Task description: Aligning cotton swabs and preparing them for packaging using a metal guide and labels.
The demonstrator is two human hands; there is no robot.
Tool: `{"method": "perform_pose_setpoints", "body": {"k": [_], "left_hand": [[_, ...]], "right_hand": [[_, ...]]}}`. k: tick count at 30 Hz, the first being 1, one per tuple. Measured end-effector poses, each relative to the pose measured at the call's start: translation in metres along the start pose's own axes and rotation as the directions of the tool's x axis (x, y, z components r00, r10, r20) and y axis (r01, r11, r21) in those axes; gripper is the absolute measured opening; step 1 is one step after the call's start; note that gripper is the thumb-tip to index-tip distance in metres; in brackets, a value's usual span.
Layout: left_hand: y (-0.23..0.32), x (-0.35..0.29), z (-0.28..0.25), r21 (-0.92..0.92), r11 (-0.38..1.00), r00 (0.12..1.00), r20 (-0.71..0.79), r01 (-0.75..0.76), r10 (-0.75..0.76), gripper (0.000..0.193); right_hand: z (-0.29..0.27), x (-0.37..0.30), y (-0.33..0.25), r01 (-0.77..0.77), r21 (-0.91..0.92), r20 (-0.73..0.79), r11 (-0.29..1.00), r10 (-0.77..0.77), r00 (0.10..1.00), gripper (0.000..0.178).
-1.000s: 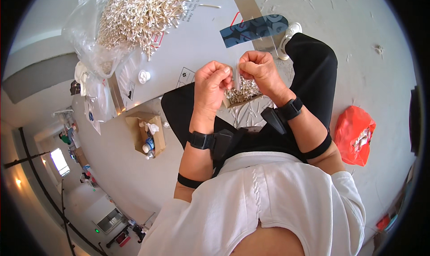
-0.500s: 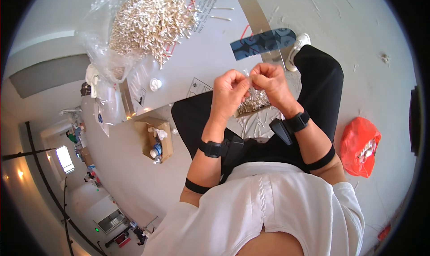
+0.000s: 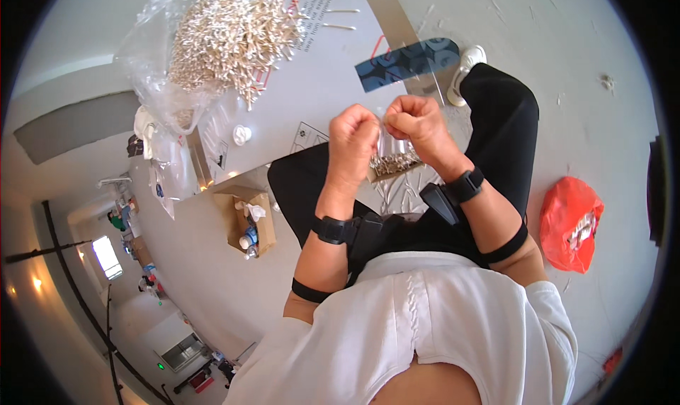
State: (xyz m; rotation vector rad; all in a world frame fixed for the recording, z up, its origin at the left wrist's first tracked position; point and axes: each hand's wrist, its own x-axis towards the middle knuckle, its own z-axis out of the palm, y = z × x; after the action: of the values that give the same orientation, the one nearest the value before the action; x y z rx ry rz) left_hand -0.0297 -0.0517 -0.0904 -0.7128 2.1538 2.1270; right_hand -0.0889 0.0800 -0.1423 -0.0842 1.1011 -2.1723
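Observation:
My left hand [image 3: 352, 137] and my right hand [image 3: 421, 127] are raised close together in front of my lap, both with fingers curled in a pinch. Between them hangs a small clear plastic bag [image 3: 391, 144], pinched at its upper edge; the fingers hide most of that edge. Just below is a small open box holding cotton swabs [image 3: 395, 165]. On the table to the left lies a big heap of cotton swabs [image 3: 227, 43], partly in a large clear plastic bag [image 3: 145, 58].
A dark blue patterned strip [image 3: 407, 63] lies across the table edge [image 3: 397, 15]. A white crumpled piece [image 3: 241, 135] sits near the table's front. On the floor stand a cardboard box [image 3: 263, 231] with bottles at left and a red plastic bag [image 3: 571, 228] at right.
My hands have curled more tightly and shifted slightly left and up in the picture. The clear bag between them now shows more spread out. The whole view has also shifted a little.

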Motion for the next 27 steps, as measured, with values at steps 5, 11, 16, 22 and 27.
{"method": "perform_pose_setpoints", "body": {"k": [5, 11, 16, 22, 27], "left_hand": [[0.002, 0.002, -0.002, -0.062, 0.997, 0.999, -0.021, -0.048, 0.046, 0.012], [-0.001, 0.005, -0.001, 0.027, 0.999, 0.999, -0.009, -0.047, 0.048, 0.011], [0.003, 0.006, 0.000, 0.220, 0.972, 0.995, 0.058, -0.086, 0.075, 0.010], [-0.001, 0.008, 0.004, 0.371, 0.893, 0.967, 0.092, -0.256, 0.239, 0.014], [-0.005, 0.007, 0.002, 0.107, 0.991, 0.996, 0.015, -0.085, 0.084, 0.013]], "right_hand": [[-0.001, 0.000, 0.000, -0.003, 0.057, -0.039, 0.998, 0.005, 0.999, 0.012], [-0.003, -0.005, -0.001, 0.024, -0.127, 0.065, 0.992, -0.016, 0.998, 0.010], [-0.010, -0.002, -0.003, -0.050, -0.020, 0.094, 0.999, 0.052, 0.994, 0.013], [-0.009, 0.000, 0.001, -0.044, 0.047, 0.050, 0.998, 0.042, 0.998, 0.014], [-0.006, -0.001, 0.001, 0.022, -0.019, 0.053, 1.000, -0.021, 0.998, 0.016]]}}
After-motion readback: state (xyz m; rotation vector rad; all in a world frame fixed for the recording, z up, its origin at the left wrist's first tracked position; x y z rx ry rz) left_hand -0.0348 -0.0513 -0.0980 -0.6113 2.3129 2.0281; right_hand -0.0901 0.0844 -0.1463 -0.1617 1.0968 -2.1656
